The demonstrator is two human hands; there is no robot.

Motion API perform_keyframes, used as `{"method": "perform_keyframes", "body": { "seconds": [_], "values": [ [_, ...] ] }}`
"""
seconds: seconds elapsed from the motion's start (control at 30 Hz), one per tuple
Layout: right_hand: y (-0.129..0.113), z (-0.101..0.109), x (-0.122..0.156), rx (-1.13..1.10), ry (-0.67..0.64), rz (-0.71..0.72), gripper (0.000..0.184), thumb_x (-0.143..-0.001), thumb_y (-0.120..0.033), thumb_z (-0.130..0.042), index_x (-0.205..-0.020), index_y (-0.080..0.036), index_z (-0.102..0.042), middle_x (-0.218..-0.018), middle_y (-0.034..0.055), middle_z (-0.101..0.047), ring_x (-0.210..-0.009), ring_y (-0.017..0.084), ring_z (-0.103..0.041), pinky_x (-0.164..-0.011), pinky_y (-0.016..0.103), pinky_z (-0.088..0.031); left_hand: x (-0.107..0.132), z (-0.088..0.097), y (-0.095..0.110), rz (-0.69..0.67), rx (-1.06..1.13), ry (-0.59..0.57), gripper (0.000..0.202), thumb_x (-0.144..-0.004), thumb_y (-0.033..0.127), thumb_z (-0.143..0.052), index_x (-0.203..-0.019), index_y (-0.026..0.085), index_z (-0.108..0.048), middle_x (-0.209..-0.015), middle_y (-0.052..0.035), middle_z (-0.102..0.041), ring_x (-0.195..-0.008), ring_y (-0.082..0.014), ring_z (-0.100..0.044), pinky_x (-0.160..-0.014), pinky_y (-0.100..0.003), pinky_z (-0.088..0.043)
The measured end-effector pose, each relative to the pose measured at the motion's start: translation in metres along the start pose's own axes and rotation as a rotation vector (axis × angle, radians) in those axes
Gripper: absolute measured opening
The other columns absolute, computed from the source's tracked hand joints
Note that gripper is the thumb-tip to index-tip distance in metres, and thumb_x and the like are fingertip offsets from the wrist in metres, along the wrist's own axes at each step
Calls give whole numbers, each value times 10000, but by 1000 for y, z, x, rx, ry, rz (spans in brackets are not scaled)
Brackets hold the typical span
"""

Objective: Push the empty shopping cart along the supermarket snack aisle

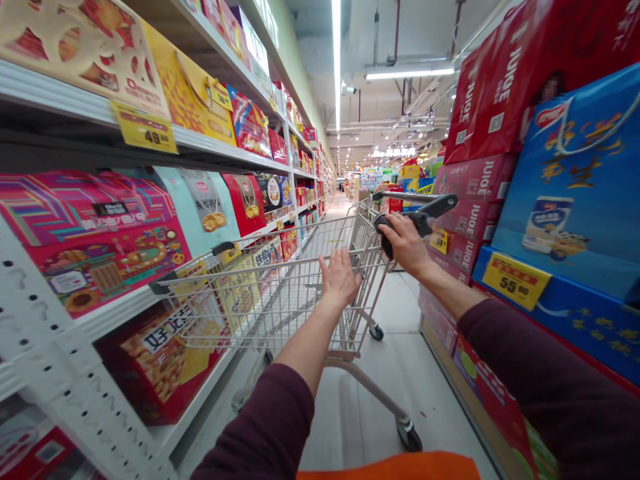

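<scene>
A wire shopping cart stands sideways in the aisle, its basket holding nothing that I can make out. My left hand lies over the near top rim of the basket with its fingers stretched out. Farther right, my right hand is closed around the black end piece of the cart's handle. The grey push bar runs just above that hand. Both wrists come out of dark purple sleeves.
Left, a white shelf carries boxed snacks with yellow price tags. Stacked red boxes and a blue gift box line the right side. Pale floor runs between; something orange shows at the bottom edge.
</scene>
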State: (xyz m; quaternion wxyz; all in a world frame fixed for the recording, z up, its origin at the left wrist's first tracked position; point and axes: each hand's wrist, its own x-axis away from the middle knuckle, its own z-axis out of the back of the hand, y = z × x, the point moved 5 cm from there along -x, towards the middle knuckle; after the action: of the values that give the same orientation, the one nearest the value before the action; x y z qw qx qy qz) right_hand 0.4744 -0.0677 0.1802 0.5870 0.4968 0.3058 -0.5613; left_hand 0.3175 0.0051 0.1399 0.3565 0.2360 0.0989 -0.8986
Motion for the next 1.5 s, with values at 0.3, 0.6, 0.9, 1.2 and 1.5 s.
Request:
{"method": "perform_keyframes", "body": {
  "seconds": [0.3, 0.6, 0.9, 1.2, 1.5],
  "values": [
    [-62, -29, 5, -55, -142, 199, 292, -927, -134, -441, -1090, -176, -680, -1296, 137, -615, -1295, 280, -489, -1067, 513, -419, -1, 2, 1, -10, 26, 22, 673, -898, 337, -446, -1472, 30, -275, -1536, -181, -357, -1445, -273, -286, -1193, -556, -125],
    [15, 13, -2, 13, 79, -73, 327, -960, -184, -388, -1129, -192, -668, -1332, 121, -579, -1329, 251, -424, -1136, 459, -354, -4, 0, 5, 4, -2, 2, 695, -913, 384, -418, -1487, 35, -243, -1549, -171, -335, -1457, -273, -257, -1194, -546, -134],
    [-25, -10, -1, -23, -54, -44, 362, -924, -138, -397, -1187, -145, -647, -1364, 166, -557, -1352, 286, -411, -1136, 517, -317, -2, -2, 4, 5, 6, 20, 690, -896, 368, -443, -1482, 50, -266, -1550, -174, -334, -1453, -273, -265, -1195, -540, -142],
    [-50, -19, -12, 29, -129, 96, 233, -907, -168, -471, -963, -185, -696, -1285, 131, -625, -1285, 273, -487, -1105, 507, -345, -1, 4, 4, 0, -17, 37, 670, -909, 362, -430, -1479, 52, -262, -1514, -187, -394, -1419, -268, -329, -1183, -543, -172],
    [21, 25, -13, 100, 81, -86, 278, -944, -251, -407, -1029, -204, -667, -1282, 138, -606, -1248, 310, -503, -1092, 575, -352, 3, -2, 5, -22, 1, -3, 702, -902, 358, -447, -1488, 35, -235, -1560, -182, -305, -1466, -275, -232, -1189, -565, -132]
  ]
}}
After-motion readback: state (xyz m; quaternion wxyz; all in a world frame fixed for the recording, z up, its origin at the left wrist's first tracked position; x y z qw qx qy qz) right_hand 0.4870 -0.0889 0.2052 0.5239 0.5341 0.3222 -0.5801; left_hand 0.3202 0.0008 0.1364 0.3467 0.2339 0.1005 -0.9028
